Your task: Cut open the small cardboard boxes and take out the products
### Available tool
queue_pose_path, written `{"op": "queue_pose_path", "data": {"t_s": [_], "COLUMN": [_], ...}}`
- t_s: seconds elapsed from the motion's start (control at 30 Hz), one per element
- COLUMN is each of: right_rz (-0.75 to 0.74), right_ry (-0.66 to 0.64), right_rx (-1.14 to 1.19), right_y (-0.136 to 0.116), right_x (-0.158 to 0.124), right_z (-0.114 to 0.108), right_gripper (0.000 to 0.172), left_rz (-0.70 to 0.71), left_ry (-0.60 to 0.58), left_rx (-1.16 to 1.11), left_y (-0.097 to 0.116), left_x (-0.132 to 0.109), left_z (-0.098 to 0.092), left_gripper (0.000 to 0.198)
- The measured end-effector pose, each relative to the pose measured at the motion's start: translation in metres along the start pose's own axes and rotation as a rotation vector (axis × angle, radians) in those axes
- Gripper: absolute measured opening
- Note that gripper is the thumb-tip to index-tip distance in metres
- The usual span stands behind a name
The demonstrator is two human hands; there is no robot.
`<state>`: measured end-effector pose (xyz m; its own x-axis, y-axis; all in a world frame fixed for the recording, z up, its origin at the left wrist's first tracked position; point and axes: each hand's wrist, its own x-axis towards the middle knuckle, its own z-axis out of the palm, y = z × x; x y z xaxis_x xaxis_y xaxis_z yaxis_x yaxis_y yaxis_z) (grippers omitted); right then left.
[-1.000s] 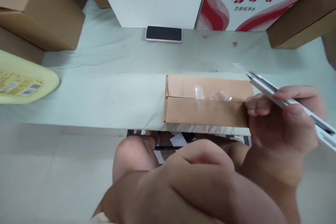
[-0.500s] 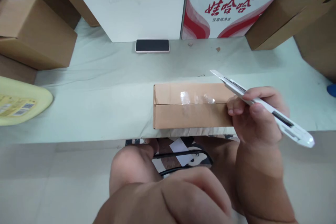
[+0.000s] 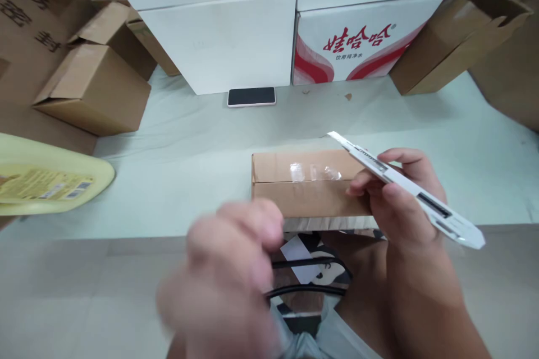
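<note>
A white utility knife (image 3: pixel 405 182) with its blade out is gripped in my right hand (image 3: pixel 406 202), the tip pointing up and to the left. Below the blade lies a closed brown cardboard box (image 3: pixel 303 199) at the table's front edge, with strips of clear tape (image 3: pixel 297 172) across its top seam. Fingers of my right hand are at the box's right end; whether they press on it I cannot tell. My left hand (image 3: pixel 229 263) hovers before the box's near left corner, its fingers bent but smeared by motion.
A phone (image 3: pixel 251 96) lies in front of stacked white cartons (image 3: pixel 236 45) at the back of the table (image 3: pixel 185 179). To the left are a yellow bottle (image 3: pixel 54 182) and brown boxes (image 3: pixel 101 90). An open cardboard box (image 3: pixel 438 50) stands back right.
My left hand has risen from low in the view toward the box and turned blurry. The knife and my right hand have shifted slightly left in view. The camera has tilted up.
</note>
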<state>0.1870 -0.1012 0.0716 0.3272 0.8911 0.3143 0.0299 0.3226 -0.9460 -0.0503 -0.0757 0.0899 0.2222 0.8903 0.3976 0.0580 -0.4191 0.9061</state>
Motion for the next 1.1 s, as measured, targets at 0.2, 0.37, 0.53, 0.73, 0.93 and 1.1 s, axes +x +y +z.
{"op": "queue_pose_path", "data": {"t_s": [0.2, 0.37, 0.53, 0.73, 0.93, 1.1], "right_rz": [-0.150, -0.193, -0.243, -0.262, -0.255, -0.201], "right_ry": [-0.167, -0.181, -0.226, -0.243, -0.181, -0.163], "right_rx": [-0.206, -0.346, -0.499, -0.593, -0.649, -0.593], "right_y": [-0.007, -0.016, -0.022, -0.020, -0.023, -0.026], "right_x": [-0.003, -0.008, -0.010, -0.006, -0.006, -0.007], "right_z": [-0.004, 0.004, 0.015, 0.020, 0.021, 0.007], "right_gripper": [0.009, 0.010, 0.011, 0.011, 0.012, 0.010], "left_rz": [0.013, -0.273, -0.341, -0.345, -0.368, -0.365], "left_ry": [0.270, -0.144, -0.344, -0.354, -0.343, -0.336], "left_rx": [-0.058, 0.037, -0.052, -0.109, -0.109, -0.121], "left_y": [-0.051, -0.072, -0.076, -0.078, -0.078, -0.080], "left_x": [0.042, 0.045, 0.047, 0.048, 0.048, 0.049], "left_z": [0.010, 0.002, -0.005, -0.008, -0.010, -0.011], "left_gripper": [0.048, 0.067, 0.087, 0.085, 0.083, 0.080]}}
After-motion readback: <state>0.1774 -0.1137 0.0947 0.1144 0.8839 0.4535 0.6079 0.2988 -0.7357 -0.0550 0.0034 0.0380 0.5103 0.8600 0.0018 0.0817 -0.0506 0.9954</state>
